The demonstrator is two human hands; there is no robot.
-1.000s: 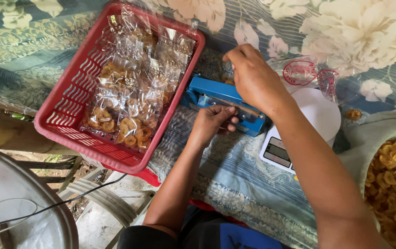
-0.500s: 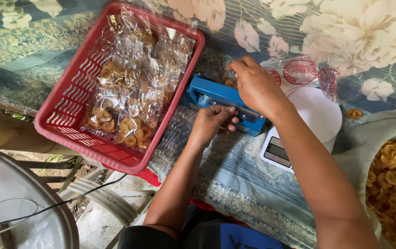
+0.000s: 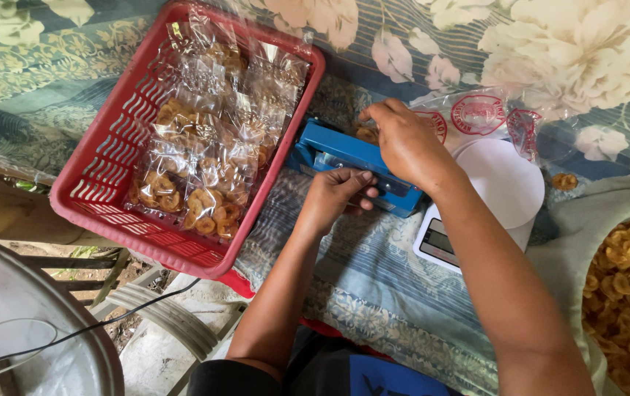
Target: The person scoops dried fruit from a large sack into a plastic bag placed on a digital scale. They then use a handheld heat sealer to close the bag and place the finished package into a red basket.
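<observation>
Two hands of mine are busy at the blue heat sealer (image 3: 355,165), which sits on the cloth-covered counter (image 3: 374,293) between the red basket (image 3: 102,183) and the white kitchen scale (image 3: 487,198). My left hand (image 3: 337,196) rests on the near edge of the sealer, fingers curled together against its front, steadying it. My right hand (image 3: 407,143) presses down on the far end of the sealer, fingers closed over a clear bag of banana chips (image 3: 469,117) whose printed top lies toward the scale; I cannot tell exactly how its mouth sits under the bar, since my hand hides it. Judging by what lies around, a good share is done: the basket holds a heap of sealed chip packets (image 3: 205,161). Plenty is left, though, I judge, because the big sack of loose chips (image 3: 627,293) at my right looks well filled. A few stray chips (image 3: 564,180) lie beside the scale.
</observation>
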